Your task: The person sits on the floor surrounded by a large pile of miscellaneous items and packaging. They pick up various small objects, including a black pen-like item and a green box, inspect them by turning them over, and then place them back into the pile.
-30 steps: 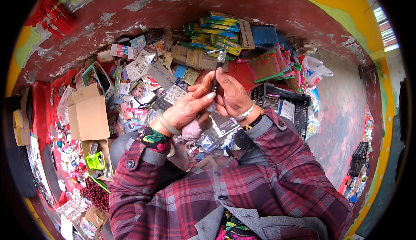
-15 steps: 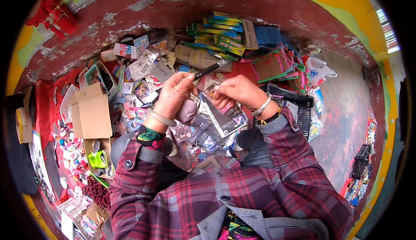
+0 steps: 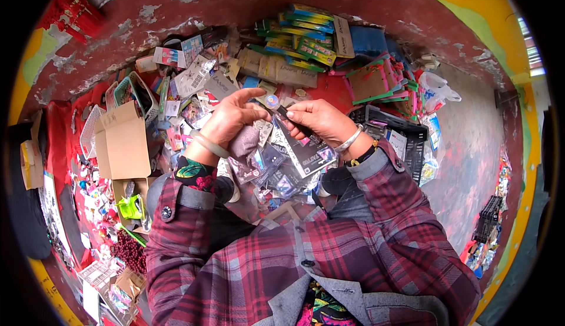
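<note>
My right hand is closed round the dark handle of a slim black-handled tool. At its tip is a small round shiny head that catches rainbow light; its exact kind I cannot make out. My left hand is beside that tip, index finger stretched out and thumb near the tool. A bunched mauve cloth is tucked under its lower fingers. Below both hands lies a black-and-white printed packet on a heap of clear plastic packets, between my legs.
An opened cardboard box and plastic baskets stand at the left. Yellow-blue-green packs are stacked by the wall. Pink- and green-edged boards, a black crate and a white plastic bag are at the right.
The black-handled tool has passed from my left hand to my right, its shiny head now pointing left. My left index finger has straightened; the cloth stays with that hand.
</note>
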`<state>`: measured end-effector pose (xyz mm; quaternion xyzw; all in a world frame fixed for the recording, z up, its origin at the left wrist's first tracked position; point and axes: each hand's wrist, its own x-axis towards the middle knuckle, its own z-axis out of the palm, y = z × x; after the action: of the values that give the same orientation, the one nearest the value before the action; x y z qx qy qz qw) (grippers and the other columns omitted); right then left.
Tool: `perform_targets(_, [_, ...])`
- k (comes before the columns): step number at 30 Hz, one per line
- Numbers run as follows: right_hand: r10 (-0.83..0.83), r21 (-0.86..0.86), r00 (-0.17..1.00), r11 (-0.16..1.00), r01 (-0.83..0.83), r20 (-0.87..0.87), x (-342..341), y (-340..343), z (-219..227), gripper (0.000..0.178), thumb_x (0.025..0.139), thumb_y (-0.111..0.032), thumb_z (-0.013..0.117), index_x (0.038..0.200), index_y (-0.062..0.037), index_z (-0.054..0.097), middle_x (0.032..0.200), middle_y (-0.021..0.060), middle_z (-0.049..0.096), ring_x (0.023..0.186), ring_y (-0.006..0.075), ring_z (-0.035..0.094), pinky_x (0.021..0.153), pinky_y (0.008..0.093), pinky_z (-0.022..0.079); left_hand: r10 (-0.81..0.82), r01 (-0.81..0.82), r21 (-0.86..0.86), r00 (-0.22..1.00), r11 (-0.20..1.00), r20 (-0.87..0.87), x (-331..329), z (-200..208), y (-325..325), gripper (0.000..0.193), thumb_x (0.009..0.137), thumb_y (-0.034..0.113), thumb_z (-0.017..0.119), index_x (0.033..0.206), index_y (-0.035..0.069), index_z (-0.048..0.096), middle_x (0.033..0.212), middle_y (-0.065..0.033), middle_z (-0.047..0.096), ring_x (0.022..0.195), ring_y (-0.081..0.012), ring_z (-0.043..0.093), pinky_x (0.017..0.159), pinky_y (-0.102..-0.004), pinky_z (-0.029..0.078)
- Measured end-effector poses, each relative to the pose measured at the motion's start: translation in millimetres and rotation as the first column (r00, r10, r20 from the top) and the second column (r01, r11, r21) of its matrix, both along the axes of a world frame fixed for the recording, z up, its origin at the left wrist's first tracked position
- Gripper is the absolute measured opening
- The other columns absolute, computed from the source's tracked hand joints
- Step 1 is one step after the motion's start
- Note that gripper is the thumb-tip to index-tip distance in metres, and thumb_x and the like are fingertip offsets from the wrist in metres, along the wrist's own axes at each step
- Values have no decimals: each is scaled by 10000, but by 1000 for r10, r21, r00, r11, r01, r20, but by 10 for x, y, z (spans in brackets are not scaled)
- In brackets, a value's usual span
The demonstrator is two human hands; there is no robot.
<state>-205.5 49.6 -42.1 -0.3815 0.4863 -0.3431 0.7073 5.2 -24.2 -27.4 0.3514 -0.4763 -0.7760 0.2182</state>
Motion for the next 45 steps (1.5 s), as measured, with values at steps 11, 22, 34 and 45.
perform_targets(11, [33,-35,996,999,-36,-84,131,47,135,231,912,-210,496,931,17,536,713,52,594,593,111,582,530,228,489,-1,9,-70,994,998,105,86,-89,-42,284,833,56,544,1094,-55,547,823,-78,621,778,-114,563,718,-213,431])
perform_targets(22, [-83,-138,978,989,57,-190,163,67,185,239,906,-183,523,1017,28,536,764,35,593,641,78,566,579,202,473,-16,37,-144,990,989,142,97,-199,-58,250,840,51,535,1065,-54,563,814,-72,617,786,-118,565,742,-224,432])
perform_targets(34, [-143,54,972,989,135,184,102,49,218,218,909,-187,519,985,12,568,772,48,605,638,102,572,611,226,476,-35,97,-230,966,968,257,93,-120,-6,224,849,65,544,1036,-52,580,807,-69,623,778,-121,575,728,-238,449])
perform_targets(45, [-148,90,885,989,120,442,64,-15,231,328,908,-190,523,1123,57,517,855,65,601,746,116,566,699,235,476,-9,93,-282,958,955,285,88,-141,-2,199,847,54,557,1006,-62,587,787,-66,620,739,-121,580,693,-245,465])
